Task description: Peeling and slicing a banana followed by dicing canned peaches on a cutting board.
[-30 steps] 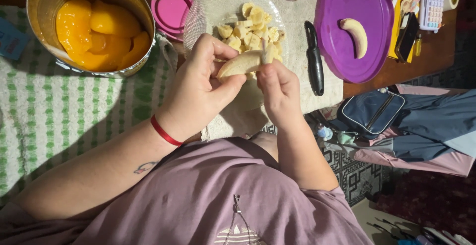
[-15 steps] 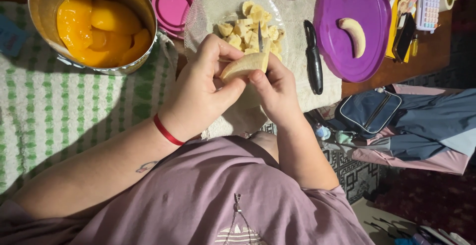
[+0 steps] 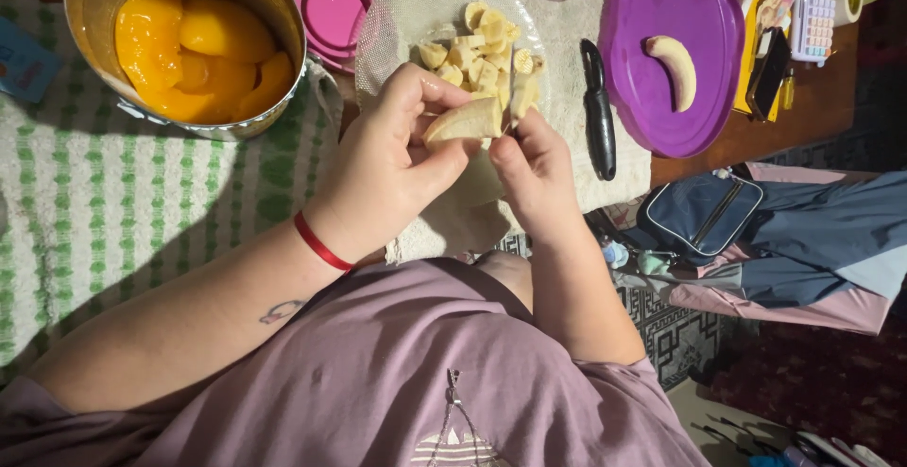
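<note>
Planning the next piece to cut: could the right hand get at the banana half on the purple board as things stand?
Probably not right away: the right hand is busy holding a small knife against the banana piece. The banana half on the purple board lies uncovered.

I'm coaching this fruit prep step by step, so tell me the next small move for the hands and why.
Probably push the small knife blade in the right hand through the peeled pale banana piece that the left hand holds, so another slice drops. The blade sits at the banana's end, right above the clear glass plate already holding cut banana chunks.
</note>
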